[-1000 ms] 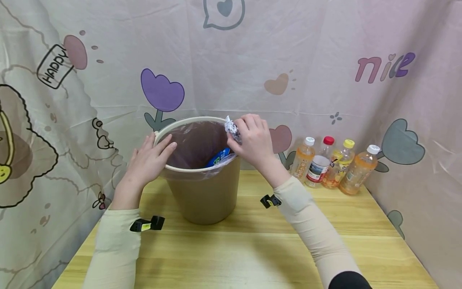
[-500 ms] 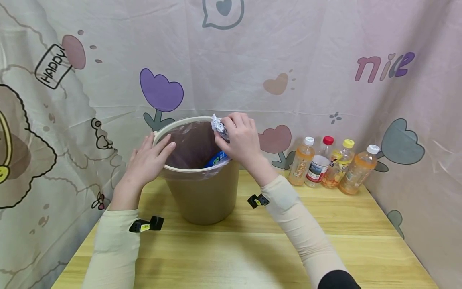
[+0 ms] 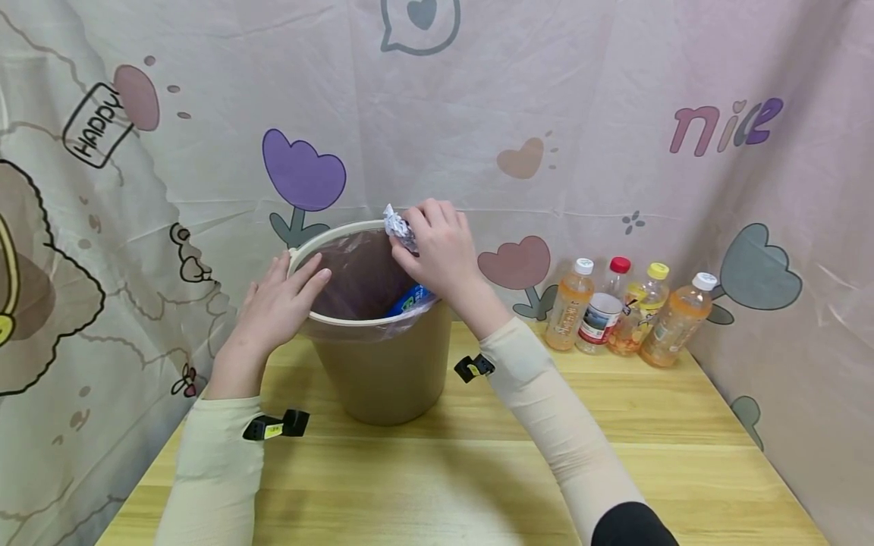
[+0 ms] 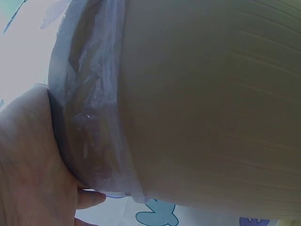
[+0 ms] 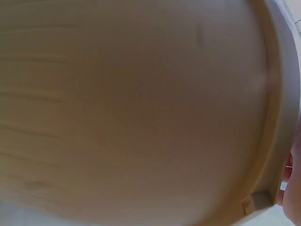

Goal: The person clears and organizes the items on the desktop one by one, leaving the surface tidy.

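Note:
A brown trash can (image 3: 382, 379) with a cream rim and a clear plastic liner (image 3: 403, 327) stands upright on the table. My left hand (image 3: 273, 303) rests on the left side of its rim, fingers fairly straight; the left wrist view has the hand (image 4: 35, 160) right beside the liner's folded edge. Over the can's back right rim, my right hand (image 3: 440, 246) pinches a crumpled silvery foil ball (image 3: 398, 227) between thumb and fingers. Inside the can lies a blue wrapper (image 3: 411, 299), partly hidden by the rim. The can's wall (image 5: 141, 113) fills most of the right wrist view.
Several capped plastic bottles (image 3: 568, 311) stand in a row at the table's back right. A printed curtain (image 3: 423, 114) hangs behind and along both sides of the wooden table (image 3: 410, 485).
My right hand has moved left with the foil ball and slightly up, from the can's right rim to over its opening. The left hand stays on the rim.

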Demonstrator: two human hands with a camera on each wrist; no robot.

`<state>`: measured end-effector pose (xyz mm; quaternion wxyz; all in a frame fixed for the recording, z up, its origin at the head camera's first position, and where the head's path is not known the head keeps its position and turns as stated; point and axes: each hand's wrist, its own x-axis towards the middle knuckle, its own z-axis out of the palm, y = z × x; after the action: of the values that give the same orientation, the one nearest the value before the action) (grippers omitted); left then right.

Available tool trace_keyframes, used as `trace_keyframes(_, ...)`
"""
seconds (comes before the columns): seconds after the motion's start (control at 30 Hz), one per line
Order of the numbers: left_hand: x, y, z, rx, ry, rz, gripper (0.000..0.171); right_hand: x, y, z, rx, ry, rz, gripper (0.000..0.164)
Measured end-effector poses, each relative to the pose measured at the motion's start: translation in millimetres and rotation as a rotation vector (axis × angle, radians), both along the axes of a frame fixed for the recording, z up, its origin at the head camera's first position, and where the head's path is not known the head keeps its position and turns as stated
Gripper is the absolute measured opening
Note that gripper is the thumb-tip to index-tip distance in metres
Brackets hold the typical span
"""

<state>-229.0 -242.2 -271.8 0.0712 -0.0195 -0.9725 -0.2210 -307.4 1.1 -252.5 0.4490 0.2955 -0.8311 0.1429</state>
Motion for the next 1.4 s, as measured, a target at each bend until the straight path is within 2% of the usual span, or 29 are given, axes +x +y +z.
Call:
trace_keyframes(0.5, -1.1, -1, -1.3, -0.003, 0.007, 0.004, 0.076, -14.8, -16, 6.2, 0.206, -0.060, -0.051, 0.032)
trace_keyframes(0.9, -2.0, -1, -1.8, 0.000, 0.005, 0.001, 0.076, -6.6, -19, -1.8, 0.317, -0.147, -0.077, 0.033)
trace_keyframes(1.13, -1.5, 0, -0.9, 0.002, 0.008, -0.003, 0.076, -1.2, -17, -3.5, 0.321, -0.186, -0.033, 0.030)
trace_keyframes(1.4, -0.6, -1, -0.2, 0.015, -0.002, -0.004, 0.076, 2.5, -15, -4.3, 0.302, -0.273, 0.025, 0.029)
